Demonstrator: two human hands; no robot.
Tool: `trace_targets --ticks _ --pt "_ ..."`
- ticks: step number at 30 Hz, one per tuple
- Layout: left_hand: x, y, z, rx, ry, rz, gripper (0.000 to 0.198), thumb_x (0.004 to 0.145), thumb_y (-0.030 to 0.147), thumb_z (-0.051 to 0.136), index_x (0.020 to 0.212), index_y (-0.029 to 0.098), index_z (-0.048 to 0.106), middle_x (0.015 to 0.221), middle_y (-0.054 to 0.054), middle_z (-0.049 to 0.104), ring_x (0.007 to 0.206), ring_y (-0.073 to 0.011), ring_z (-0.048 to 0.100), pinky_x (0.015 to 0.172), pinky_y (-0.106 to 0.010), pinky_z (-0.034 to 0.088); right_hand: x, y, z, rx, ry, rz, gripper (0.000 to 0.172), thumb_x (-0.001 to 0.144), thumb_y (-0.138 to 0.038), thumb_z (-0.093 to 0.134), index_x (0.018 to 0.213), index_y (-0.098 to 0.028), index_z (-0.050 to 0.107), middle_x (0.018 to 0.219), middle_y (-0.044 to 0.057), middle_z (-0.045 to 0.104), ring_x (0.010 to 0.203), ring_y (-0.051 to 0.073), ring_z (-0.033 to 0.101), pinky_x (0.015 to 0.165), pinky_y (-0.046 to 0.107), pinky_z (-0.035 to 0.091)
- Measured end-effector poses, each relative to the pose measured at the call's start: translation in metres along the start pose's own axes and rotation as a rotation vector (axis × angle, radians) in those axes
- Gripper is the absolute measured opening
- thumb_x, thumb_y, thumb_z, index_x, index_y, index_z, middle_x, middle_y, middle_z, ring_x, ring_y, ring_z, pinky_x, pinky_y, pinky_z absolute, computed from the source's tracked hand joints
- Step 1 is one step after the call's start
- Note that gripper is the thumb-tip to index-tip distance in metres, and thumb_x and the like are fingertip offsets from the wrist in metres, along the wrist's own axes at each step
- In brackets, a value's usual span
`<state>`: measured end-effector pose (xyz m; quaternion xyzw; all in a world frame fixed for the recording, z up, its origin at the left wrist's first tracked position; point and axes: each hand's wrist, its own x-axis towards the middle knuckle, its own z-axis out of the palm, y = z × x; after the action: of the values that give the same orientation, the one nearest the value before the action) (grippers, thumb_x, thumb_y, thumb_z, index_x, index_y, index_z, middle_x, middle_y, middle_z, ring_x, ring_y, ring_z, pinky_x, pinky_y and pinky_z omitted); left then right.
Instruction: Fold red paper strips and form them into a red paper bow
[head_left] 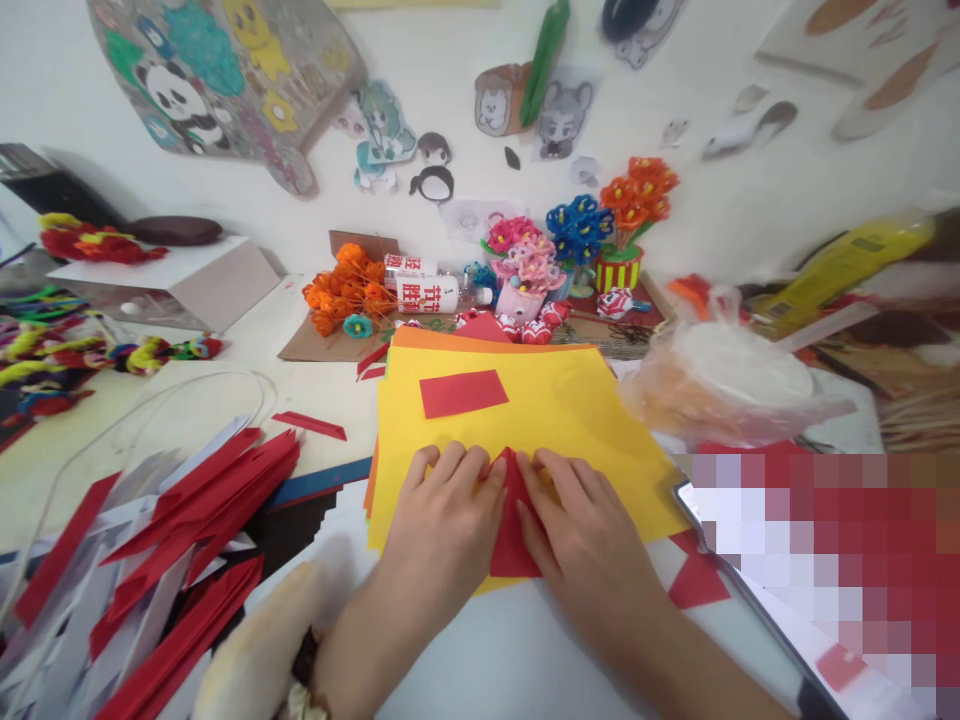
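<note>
My left hand [442, 515] and my right hand [581, 530] lie side by side on a small red paper piece [514, 535], fingers pressed flat on its folded top edge. The red piece rests on a stack of yellow paper sheets [570, 420] with orange sheets beneath. A second red paper rectangle [463, 392] lies loose on the yellow stack, beyond my fingertips.
A pile of folded red paper strips [195, 540] lies at the left. Pipe-cleaner flowers [581, 235] and a white bottle [424, 293] stand at the back by the wall. A plastic bag [720, 385] sits right, with a pixelated patch [825, 570] below it.
</note>
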<state>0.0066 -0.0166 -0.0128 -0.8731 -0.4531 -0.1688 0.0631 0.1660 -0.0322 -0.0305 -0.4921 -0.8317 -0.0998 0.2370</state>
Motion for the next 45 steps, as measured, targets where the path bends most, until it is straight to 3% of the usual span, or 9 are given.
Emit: trace_targets --ticks 23,29,45 --pt "0.0013 -0.0021 -0.0005 -0.004 -0.008 0.021 0.017 0.086 0.013 0.049 0.091 0.019 0.064 0.083 -0.004 0.060 0.079 -0.0187 0.048 0.075 -0.037 0.034 -0.0005 -0.0028 0.0033 -0.033 0.002 -0.039 0.032 0.091 -0.008 0.037 0.106 -0.006 0.065 0.105 0.015 0.066 0.086 0.024 0.052 0.071 0.038 0.045" --pt "0.0012 -0.0020 0.0006 -0.063 0.066 -0.092 0.022 0.089 0.020 0.049 0.106 0.021 0.064 0.090 -0.003 0.062 0.081 -0.0185 0.049 0.071 -0.036 0.032 -0.0012 -0.0023 0.0034 -0.038 0.008 -0.044 0.031 0.090 -0.008 0.039 0.103 -0.006 0.067 0.107 0.014 0.066 0.086 0.024 0.052 0.071 0.038 0.043" --pt "-0.0008 -0.0060 0.0061 -0.249 -0.051 -0.226 0.025 0.088 0.022 0.053 0.110 0.025 0.065 0.094 -0.002 0.062 0.085 -0.0191 0.048 0.069 -0.035 0.033 -0.0014 -0.0020 0.0051 -0.035 0.032 -0.054 0.027 0.088 -0.011 0.044 0.099 -0.007 0.069 0.107 0.013 0.067 0.085 0.024 0.052 0.074 0.038 0.042"
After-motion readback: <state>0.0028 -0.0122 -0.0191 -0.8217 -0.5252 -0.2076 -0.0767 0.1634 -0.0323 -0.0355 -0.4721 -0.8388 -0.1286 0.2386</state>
